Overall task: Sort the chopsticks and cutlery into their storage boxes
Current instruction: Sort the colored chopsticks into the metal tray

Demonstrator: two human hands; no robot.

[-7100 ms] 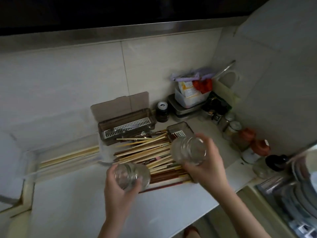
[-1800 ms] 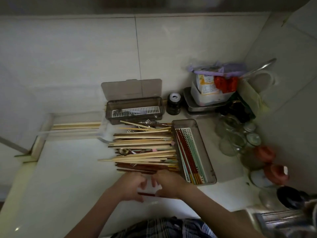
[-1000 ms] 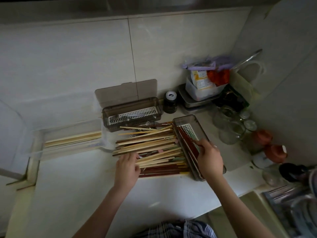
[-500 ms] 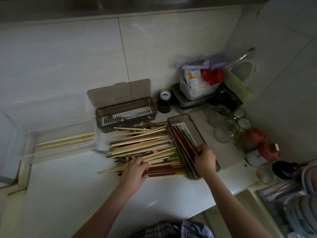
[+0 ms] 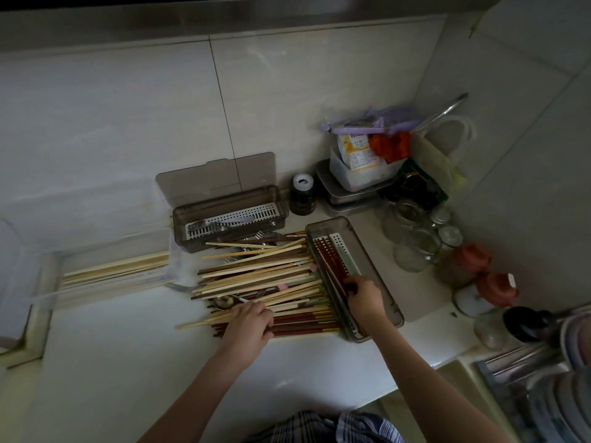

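Observation:
A heap of wooden and dark red chopsticks [image 5: 262,276] lies on the white counter, with a spoon [image 5: 224,302] and forks mixed in. My left hand [image 5: 251,322] grips pale chopsticks at the heap's near left end. To the right stands an open brown storage box [image 5: 377,251] holding red and green chopsticks. My right hand [image 5: 364,297] is inside it, fingers curled on the red chopsticks. A second brown box [image 5: 281,203] with its lid up stands behind the heap and holds metal cutlery. A clear box [image 5: 48,273] at the left holds pale chopsticks.
A dark jar [image 5: 302,195], a steel tray with a plastic tub [image 5: 361,174], several glass jars [image 5: 419,238] and red-lidded jars [image 5: 473,257] crowd the back right corner. A sink with dishes [image 5: 559,378] sits at the right. Tiled walls close the back and right.
My left hand slid along the heap's near side and took hold of pale chopsticks. My right hand has stayed in the right box, fingers curled on the red chopsticks there.

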